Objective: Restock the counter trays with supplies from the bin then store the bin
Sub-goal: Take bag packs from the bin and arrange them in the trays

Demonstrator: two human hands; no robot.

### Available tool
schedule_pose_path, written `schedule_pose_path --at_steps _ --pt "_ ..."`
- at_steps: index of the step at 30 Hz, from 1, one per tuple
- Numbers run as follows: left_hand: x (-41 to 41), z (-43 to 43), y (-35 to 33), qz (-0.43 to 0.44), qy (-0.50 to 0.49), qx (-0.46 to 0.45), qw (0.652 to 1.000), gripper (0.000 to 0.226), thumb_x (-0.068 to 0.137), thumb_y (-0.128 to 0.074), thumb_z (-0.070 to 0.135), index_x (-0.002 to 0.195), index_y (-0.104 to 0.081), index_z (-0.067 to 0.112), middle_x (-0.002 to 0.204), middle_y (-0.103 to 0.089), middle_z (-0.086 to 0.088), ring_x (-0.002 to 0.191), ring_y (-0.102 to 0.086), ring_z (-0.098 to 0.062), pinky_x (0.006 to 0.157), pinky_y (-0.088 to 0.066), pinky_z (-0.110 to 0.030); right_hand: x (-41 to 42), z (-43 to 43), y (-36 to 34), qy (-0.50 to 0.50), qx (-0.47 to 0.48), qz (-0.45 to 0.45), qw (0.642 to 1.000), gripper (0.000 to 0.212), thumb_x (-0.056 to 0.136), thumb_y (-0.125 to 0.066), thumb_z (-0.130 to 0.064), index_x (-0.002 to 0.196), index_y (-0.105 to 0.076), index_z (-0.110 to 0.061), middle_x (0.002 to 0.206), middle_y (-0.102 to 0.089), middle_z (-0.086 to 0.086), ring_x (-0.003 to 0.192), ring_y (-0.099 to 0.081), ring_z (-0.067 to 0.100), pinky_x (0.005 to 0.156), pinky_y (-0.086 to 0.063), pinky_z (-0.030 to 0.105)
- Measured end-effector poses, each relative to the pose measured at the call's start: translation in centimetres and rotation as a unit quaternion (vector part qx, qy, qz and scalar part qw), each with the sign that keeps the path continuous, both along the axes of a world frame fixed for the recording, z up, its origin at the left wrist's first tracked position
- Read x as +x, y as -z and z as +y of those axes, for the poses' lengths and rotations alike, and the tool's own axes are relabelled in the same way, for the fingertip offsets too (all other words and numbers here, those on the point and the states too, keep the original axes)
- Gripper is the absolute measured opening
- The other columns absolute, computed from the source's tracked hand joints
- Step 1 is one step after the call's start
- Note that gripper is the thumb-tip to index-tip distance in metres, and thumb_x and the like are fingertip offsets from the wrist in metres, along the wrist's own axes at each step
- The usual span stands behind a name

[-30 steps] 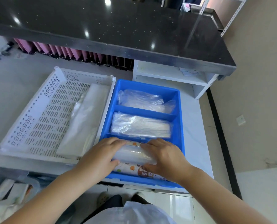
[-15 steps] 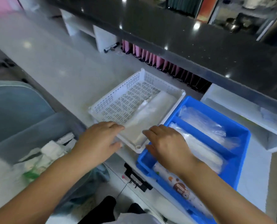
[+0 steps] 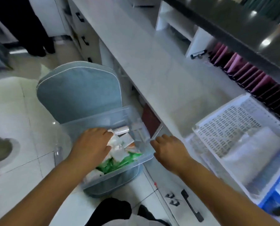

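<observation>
Notably, the clear plastic bin (image 3: 93, 119) perches on a blue cushioned chair (image 3: 77, 88) left of the white counter (image 3: 152, 70), so the left hand (image 3: 93, 144), fingers together among its white-green packets (image 3: 119, 154), or the right hand (image 3: 168, 149), fingers curled at its right rim, either grip unclear, could tip it.

Only 1 view is given: worn on the head, pointed steeply downward, held close above the clear plastic storage bin (image 3: 88, 121), with the long white counter (image 3: 152, 70) caught along the right.

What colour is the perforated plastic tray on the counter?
White; the perforated plastic tray shows best in the head view.
</observation>
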State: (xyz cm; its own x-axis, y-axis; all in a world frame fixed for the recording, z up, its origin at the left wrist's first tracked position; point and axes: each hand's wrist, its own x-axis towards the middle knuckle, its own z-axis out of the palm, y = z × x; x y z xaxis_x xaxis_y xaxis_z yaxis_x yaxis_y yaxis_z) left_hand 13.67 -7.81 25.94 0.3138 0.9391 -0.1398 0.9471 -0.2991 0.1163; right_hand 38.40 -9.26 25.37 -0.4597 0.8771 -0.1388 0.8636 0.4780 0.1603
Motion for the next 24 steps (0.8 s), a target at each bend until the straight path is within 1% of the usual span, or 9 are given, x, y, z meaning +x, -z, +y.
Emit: schedule_pose_path --at_steps 7,12,14,15,17,18,20,22,24 --pt "-8.8 4.1 4.1 -0.035 -0.073 -0.032 0.996 0.042 0.086 -0.057 0.035 0.127 -0.053 0.026 0.121 -0.061 0.002 0.107 -0.056 -0.019 0.089 -0.041 -0.029 -6.6 5.4 6.5 0.004 -0.058 -0.042 0.997 0.030 0.037 -0.084 -0.016 0.058 -0.063 -0.019 0.051 -0.057 -0.002 0.043 -0.054 0.017 0.038 -0.040 0.021" --pt "-11.2 6.0 10.5 -0.061 -0.120 -0.089 0.987 0.040 0.088 -0.055 0.028 0.127 -0.054 0.020 0.125 -0.060 -0.002 0.110 -0.055 -0.022 0.089 -0.040 -0.031 -8.7 8.2 12.8 0.013 -0.097 -0.018 0.995 0.026 0.038 -0.081 -0.008 0.055 -0.063 -0.017 0.047 -0.055 0.001 0.039 -0.051 0.019 0.036 -0.037 0.020" --pt "-11.4 6.5 13.7 -0.065 -0.139 -0.120 0.981 0.038 0.088 -0.054 0.026 0.126 -0.056 0.018 0.124 -0.060 -0.005 0.110 -0.054 -0.024 0.088 -0.041 -0.032 -9.4 9.3 15.9 0.014 -0.125 -0.015 0.992 0.024 0.040 -0.080 -0.006 0.056 -0.064 -0.016 0.049 -0.057 0.003 0.040 -0.053 0.021 0.036 -0.038 0.022" --pt "-11.4 6.7 15.3 -0.063 -0.144 -0.134 0.979 0.038 0.089 -0.053 0.026 0.125 -0.056 0.017 0.121 -0.061 -0.005 0.108 -0.054 -0.024 0.087 -0.042 -0.033 -9.6 9.8 17.6 0.015 -0.144 -0.016 0.989 0.021 0.045 -0.079 -0.005 0.059 -0.066 -0.014 0.052 -0.059 0.005 0.044 -0.055 0.024 0.038 -0.041 0.024" --pt "-11.3 7.0 18.4 -0.050 -0.146 -0.167 0.974 0.036 0.089 -0.050 0.026 0.125 -0.055 0.017 0.118 -0.061 -0.004 0.105 -0.054 -0.023 0.084 -0.044 -0.033 -10.0 10.9 21.1 0.022 -0.195 0.009 0.981 0.015 0.066 -0.067 -0.003 0.079 -0.069 -0.009 0.072 -0.065 0.012 0.064 -0.062 0.031 0.052 -0.047 0.031" --pt "-11.3 7.3 20.0 -0.043 -0.149 -0.182 0.971 0.036 0.089 -0.049 0.026 0.124 -0.054 0.018 0.117 -0.060 -0.004 0.105 -0.054 -0.023 0.083 -0.044 -0.033 -10.1 11.5 23.2 0.027 -0.207 0.019 0.978 0.020 0.075 -0.058 -0.003 0.092 -0.067 -0.009 0.085 -0.066 0.013 0.078 -0.062 0.032 0.061 -0.048 0.033" --pt "-11.2 7.7 23.3 -0.035 -0.161 -0.205 0.965 0.036 0.088 -0.049 0.025 0.123 -0.055 0.017 0.116 -0.061 -0.005 0.105 -0.055 -0.024 0.083 -0.045 -0.035 -10.3 12.7 27.1 0.029 -0.230 0.021 0.972 0.029 0.085 -0.046 -0.008 0.109 -0.060 -0.014 0.103 -0.064 0.008 0.097 -0.057 0.029 0.075 -0.046 0.033" --pt "-10.9 8.1 26.4 -0.034 -0.176 -0.225 0.958 0.034 0.087 -0.050 0.023 0.120 -0.057 0.014 0.113 -0.062 -0.006 0.103 -0.056 -0.025 0.083 -0.047 -0.037 -10.5 13.8 30.5 0.051 -0.253 0.028 0.966 0.031 0.089 -0.044 -0.014 0.118 -0.054 -0.017 0.111 -0.061 0.005 0.103 -0.055 0.025 0.079 -0.044 0.032" --pt "-10.6 8.4 29.3 -0.027 -0.183 -0.237 0.954 0.031 0.088 -0.051 0.024 0.116 -0.058 0.014 0.109 -0.062 -0.006 0.099 -0.056 -0.024 0.079 -0.048 -0.036 -10.6 14.6 33.9 0.081 -0.271 0.060 0.957 0.034 0.091 -0.047 -0.022 0.125 -0.049 -0.017 0.117 -0.058 0.005 0.106 -0.055 0.024 0.081 -0.044 0.032"
